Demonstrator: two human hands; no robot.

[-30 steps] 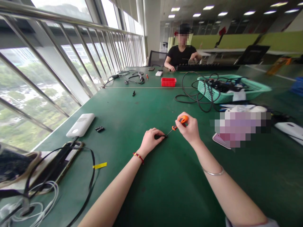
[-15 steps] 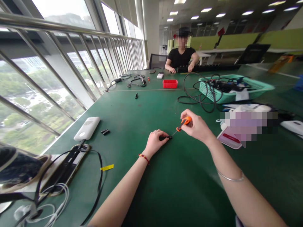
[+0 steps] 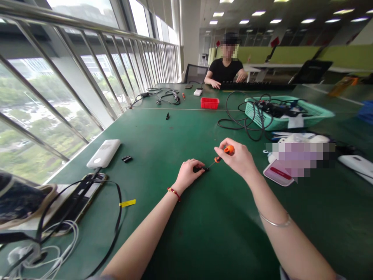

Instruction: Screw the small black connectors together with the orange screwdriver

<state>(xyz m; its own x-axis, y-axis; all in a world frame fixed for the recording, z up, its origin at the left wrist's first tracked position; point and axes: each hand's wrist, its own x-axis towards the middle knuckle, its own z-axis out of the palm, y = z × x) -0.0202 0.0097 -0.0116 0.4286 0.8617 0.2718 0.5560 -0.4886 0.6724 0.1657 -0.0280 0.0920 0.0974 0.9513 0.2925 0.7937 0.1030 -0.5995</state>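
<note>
Near the middle of the green table, my left hand [image 3: 187,173] pinches a small black part [image 3: 201,168] against the tabletop. Fingers cover much of that part, so its kind cannot be made out. My right hand [image 3: 239,157] grips the orange and black handle of a screwdriver [image 3: 228,150] from above. The tool is tilted, and its thin shaft runs down and left to the black part's right end. Whether the tip sits in a screw is too small to tell. Left of my hands lies another small black piece [image 3: 127,159].
A white power bank [image 3: 104,154], a phone [image 3: 78,202] and cables lie on the left. Farther back are a red bin [image 3: 210,103] and a green basket [image 3: 317,118] of cables. A purple-white case [image 3: 278,173] is at right. A person [image 3: 225,70] sits across the table.
The camera view has shifted slightly. My right hand's fingers have changed position around the screwdriver handle, with the forefinger farther out. My left hand still holds the black part.
</note>
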